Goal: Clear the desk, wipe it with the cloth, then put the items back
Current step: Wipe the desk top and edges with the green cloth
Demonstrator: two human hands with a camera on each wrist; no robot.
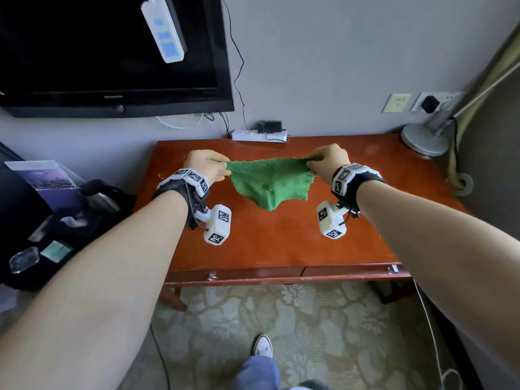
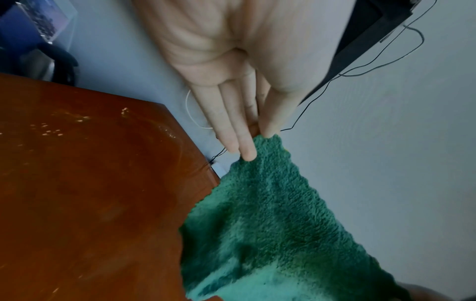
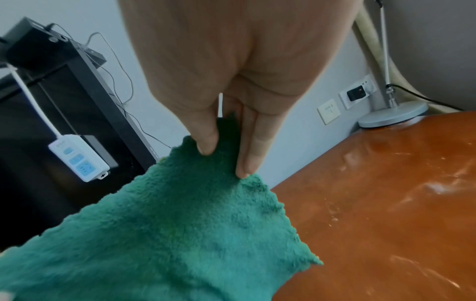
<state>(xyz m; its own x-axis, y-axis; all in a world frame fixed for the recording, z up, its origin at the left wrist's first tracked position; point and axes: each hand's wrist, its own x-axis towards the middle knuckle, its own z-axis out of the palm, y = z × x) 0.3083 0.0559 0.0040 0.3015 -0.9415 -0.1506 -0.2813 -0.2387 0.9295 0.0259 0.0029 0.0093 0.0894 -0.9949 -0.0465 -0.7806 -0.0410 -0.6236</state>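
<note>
- Above the middle of the desk [image 1: 281, 243], our left hand [image 1: 206, 164] and right hand [image 1: 327, 160] each pinched an upper corner of the green cloth [image 1: 267, 184], thumb against fingertips [image 2: 248, 154]; the right wrist view showed the same pinch on its side.
- Cloth hung stretched between the two hands, its lower point sagging toward the wood; whether it touched the top we could not tell.
- Judged step: clearing looked done and wiping was in hand, the cloth being opened out or refolded.
- Next move, in our judgement, called for lowering the cloth flat, or folding it into a pad, then pressing one palm on it and sweeping in overlapping strokes.
- Desk top was glossy red-brown wood, with pale streaks and specks visible in both wrist views, so wiping looked unfinished.
- At the back edge lay a white power strip [image 1: 259, 135] with a black adapter; a lamp base [image 1: 425, 140] sat at the right rear corner.
- Beyond: grey wall, a dark television [image 1: 112, 52] at upper left, wall sockets [image 1: 422, 102] at right, patterned carpet [image 1: 281, 319] below.
- Removed items appeared to sit on a dark surface at left [image 1: 42, 220].
</note>
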